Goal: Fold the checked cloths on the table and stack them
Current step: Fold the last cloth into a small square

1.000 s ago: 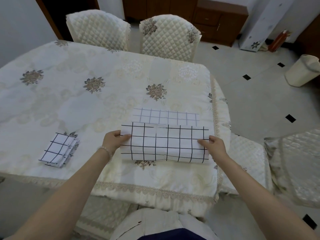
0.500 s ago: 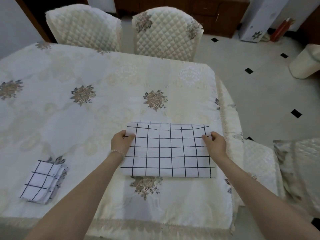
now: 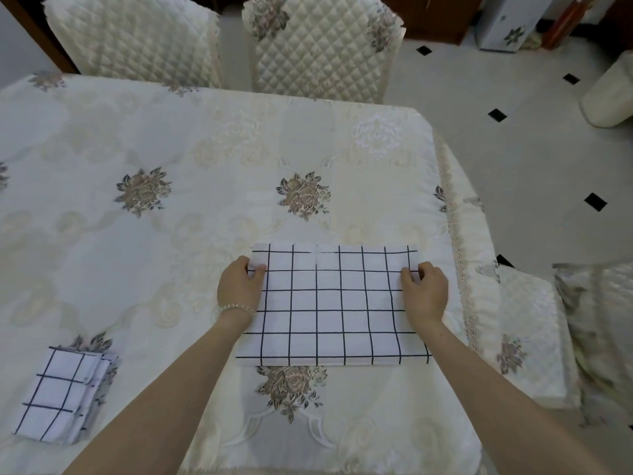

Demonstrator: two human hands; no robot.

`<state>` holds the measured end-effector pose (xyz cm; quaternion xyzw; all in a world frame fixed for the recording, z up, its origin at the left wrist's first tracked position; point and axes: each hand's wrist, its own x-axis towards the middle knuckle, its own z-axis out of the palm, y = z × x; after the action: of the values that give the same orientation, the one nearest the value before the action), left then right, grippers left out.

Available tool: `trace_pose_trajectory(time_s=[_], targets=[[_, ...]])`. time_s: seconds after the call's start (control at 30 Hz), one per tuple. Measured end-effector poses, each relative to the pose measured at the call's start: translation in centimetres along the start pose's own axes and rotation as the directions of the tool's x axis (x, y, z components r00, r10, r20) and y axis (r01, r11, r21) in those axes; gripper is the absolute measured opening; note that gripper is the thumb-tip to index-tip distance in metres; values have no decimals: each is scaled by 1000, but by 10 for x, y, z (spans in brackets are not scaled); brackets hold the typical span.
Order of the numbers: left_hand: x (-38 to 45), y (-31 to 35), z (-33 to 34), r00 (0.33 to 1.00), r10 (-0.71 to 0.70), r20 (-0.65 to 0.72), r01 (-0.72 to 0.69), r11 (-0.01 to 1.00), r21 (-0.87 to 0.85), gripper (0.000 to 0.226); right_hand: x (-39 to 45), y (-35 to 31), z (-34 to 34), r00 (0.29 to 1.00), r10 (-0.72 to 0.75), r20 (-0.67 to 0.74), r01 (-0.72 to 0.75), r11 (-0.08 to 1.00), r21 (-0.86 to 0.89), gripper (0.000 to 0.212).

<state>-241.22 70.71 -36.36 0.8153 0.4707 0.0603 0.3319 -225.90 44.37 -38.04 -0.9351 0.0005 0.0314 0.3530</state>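
Checked cloth (image 3: 329, 306) lies flat on the table (image 3: 205, 207), folded to a wide rectangle, near the table's right edge & just beyond a flower motif (image 3: 291, 389) in the tablecloth. Left hand (image 3: 239, 286) at the cloth's left edge near the far corner, thumb on top, fingers curled at the edge, pinching it; beaded bracelet (image 3: 236, 308) on that wrist. Right hand (image 3: 424, 289) mirrors it at the right edge, fingertips curled over the top layer, gripping the cloth. Both forearms run in from the bottom of the view. Stack of folded checked cloths (image 3: 60, 394) sits well apart at the near left of the table, a few layers, edges a bit uneven. Two quilted chairs (image 3: 318, 46) at the far side of the table; another cushioned seat (image 3: 527, 323) just right of it. Tiled floor (image 3: 534, 159) w/ small black diamonds on the right; pale bin (image 3: 609, 97) by the right edge.
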Motion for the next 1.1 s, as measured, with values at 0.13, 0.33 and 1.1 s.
trace_pose_trajectory(time_s=[0.13,0.33,1.1], targets=[[2,-2,4,1000,-24,-12,24,999,26,21,-2,2,9,995,5,-100,-7,1000,-16,25],[-10,9,20,958,207,-201,-160,961,227,58,-10,8,23,968,-97,-230,31,961,-275,50],[5,-22,37,832,497,249,-552,691,467,59,-6,11,22,974,-64,-217,5,965,-264,54]])
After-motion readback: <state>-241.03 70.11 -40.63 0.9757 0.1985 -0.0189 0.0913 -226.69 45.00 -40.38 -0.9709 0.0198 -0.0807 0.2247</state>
